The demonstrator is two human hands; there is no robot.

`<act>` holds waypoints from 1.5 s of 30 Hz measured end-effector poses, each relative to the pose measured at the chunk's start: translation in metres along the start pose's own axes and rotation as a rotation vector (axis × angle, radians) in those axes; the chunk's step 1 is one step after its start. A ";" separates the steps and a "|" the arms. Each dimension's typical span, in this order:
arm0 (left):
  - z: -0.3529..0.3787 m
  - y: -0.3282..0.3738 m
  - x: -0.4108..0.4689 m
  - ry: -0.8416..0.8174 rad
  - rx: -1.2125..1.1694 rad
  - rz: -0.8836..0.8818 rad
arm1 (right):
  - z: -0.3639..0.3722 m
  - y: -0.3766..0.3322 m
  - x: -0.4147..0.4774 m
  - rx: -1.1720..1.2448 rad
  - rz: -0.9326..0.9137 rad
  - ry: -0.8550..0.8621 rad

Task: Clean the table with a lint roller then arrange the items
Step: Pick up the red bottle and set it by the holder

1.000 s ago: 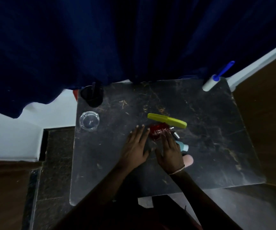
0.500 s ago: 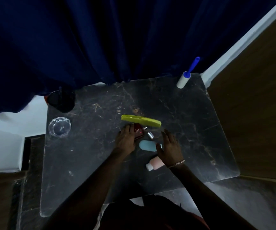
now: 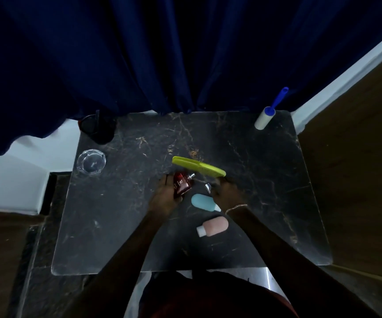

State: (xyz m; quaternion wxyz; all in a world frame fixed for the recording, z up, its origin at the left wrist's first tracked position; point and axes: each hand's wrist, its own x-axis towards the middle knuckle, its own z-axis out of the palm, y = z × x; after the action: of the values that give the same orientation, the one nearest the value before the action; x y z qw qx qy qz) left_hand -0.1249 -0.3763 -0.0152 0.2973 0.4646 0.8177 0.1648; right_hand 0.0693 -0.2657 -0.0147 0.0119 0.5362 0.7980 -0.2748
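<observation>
Progress: lint roller lies far beyond the right hand, at the surface's far corner; rolling looks done, arranging underway.
Left hand: curled around the red perfume bottle.
Right hand: fingers at the green comb's end; grip unclear.
Remaining: blue bottle between the hands, pink bottle nearer, unplaced.
Room: dark marbled surface, navy curtain behind.

The lint roller, white with a blue handle, lay at the far right corner of the dark marble table. A yellow-green comb, red perfume bottle, blue bottle and pink bottle lay mid-table.
</observation>
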 end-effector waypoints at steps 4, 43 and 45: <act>-0.016 -0.005 -0.039 0.117 -0.143 -0.038 | 0.011 -0.012 0.018 0.055 0.019 -0.101; -0.109 0.015 -0.114 0.231 -0.509 0.030 | -0.074 -0.158 -0.059 1.258 -0.053 -0.050; -0.109 0.016 -0.114 0.242 -0.514 0.025 | -0.072 -0.159 -0.060 1.259 -0.064 -0.028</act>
State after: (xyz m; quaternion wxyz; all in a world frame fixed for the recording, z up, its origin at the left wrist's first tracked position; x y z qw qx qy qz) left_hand -0.1391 -0.4647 0.1152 0.3035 0.3608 0.7729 0.4248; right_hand -0.0228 -0.3281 0.1328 -0.3037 0.4128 0.4988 -0.6989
